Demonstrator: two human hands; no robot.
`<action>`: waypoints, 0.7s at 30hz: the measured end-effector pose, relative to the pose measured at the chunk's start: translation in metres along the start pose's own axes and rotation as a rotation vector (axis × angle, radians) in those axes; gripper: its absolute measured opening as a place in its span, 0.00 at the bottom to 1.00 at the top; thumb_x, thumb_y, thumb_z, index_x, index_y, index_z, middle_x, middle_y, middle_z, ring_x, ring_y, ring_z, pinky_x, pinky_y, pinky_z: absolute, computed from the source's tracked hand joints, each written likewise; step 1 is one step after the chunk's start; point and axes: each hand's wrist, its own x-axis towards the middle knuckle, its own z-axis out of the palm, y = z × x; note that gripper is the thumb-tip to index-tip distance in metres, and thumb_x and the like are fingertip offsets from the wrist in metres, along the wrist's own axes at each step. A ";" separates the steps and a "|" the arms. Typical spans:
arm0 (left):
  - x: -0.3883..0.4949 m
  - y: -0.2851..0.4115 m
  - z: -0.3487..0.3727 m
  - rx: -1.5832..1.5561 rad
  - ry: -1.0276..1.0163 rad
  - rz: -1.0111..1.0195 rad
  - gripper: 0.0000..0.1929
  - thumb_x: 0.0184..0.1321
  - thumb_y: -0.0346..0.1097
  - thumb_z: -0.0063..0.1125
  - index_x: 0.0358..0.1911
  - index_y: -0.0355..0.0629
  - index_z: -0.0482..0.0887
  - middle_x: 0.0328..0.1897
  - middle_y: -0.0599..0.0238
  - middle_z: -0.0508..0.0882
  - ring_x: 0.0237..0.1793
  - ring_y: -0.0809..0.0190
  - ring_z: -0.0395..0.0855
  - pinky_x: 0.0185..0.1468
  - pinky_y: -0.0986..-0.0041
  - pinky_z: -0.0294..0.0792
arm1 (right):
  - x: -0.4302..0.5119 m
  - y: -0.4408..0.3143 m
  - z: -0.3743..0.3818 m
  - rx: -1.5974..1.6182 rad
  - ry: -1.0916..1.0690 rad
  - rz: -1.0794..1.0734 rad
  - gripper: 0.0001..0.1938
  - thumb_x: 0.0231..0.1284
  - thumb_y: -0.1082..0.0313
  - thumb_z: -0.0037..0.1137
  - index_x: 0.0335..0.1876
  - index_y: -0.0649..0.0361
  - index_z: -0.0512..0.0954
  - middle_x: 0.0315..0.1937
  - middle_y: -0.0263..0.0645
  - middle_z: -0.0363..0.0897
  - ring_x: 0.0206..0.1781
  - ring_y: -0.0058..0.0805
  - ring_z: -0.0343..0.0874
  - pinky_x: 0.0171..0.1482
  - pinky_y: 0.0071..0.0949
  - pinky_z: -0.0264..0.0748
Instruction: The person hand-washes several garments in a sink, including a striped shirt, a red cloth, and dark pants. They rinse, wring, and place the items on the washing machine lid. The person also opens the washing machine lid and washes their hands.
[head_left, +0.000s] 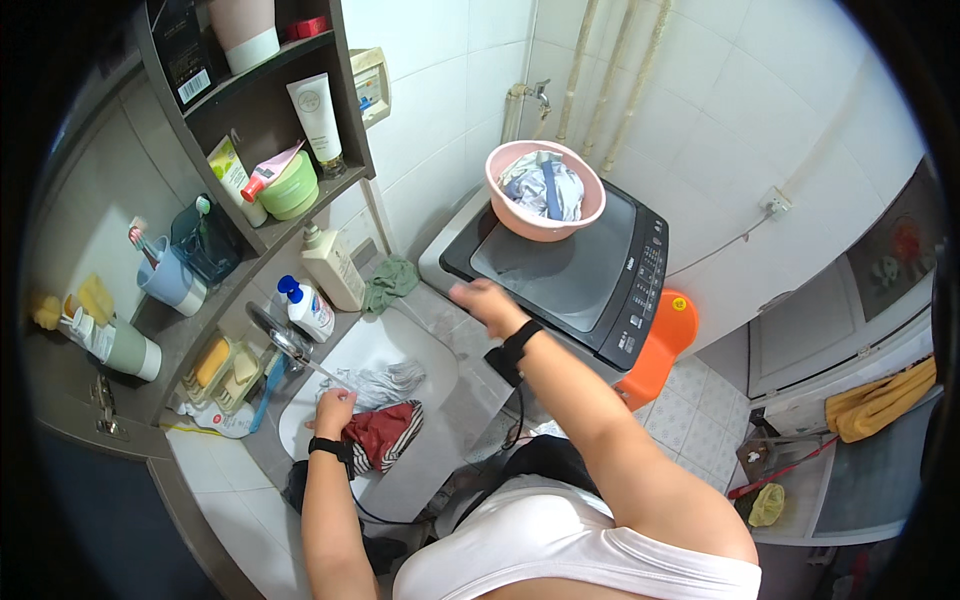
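At the white washbasin (442, 356), my left hand (332, 412) is beside the stream from the chrome tap (279, 334); its fingers are partly hidden, so its grip is unclear. Wet grey-white cloth (386, 384) lies in the basin just beyond it. A red cloth with black-and-white striped parts (384, 435) rests at the basin's near edge, right beside that hand. My right hand (484, 300) is raised, slightly blurred, above the near left edge of a top-loading washing machine (577, 277), with nothing seen in it. On the machine's lid stands a pink plastic basin (536, 229) holding white and blue clothing (544, 187).
Behind the washbasin stand a blue-capped pump bottle (307, 307), a beige pump bottle (334, 270) and a green rag (390, 283). Soap dishes (225, 375) and a blue brush (268, 390) lie left. Open shelves (300, 195) overhang that side. An orange stool (664, 345) stands beyond the machine.
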 end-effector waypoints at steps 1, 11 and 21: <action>-0.008 0.003 -0.001 0.018 -0.016 -0.025 0.20 0.54 0.50 0.59 0.43 0.40 0.84 0.42 0.57 0.86 0.48 0.51 0.82 0.54 0.59 0.68 | -0.008 -0.015 -0.021 0.150 0.223 0.005 0.49 0.49 0.45 0.67 0.68 0.69 0.54 0.68 0.59 0.56 0.70 0.48 0.57 0.66 0.48 0.57; -0.058 0.071 0.006 0.177 -0.027 -0.010 0.22 0.55 0.54 0.57 0.47 0.49 0.84 0.46 0.58 0.85 0.55 0.51 0.78 0.60 0.24 0.29 | 0.045 -0.068 -0.194 0.601 0.356 0.125 0.43 0.58 0.34 0.46 0.73 0.53 0.50 0.72 0.55 0.47 0.66 0.67 0.57 0.63 0.73 0.34; -0.086 0.215 0.075 0.176 -0.088 0.152 0.20 0.57 0.52 0.56 0.48 0.51 0.83 0.47 0.58 0.85 0.55 0.47 0.78 0.62 0.26 0.29 | 0.026 -0.052 -0.349 0.684 0.056 -0.084 0.20 0.61 0.67 0.37 0.57 0.65 0.64 0.49 0.50 0.76 0.50 0.49 0.79 0.63 0.69 0.51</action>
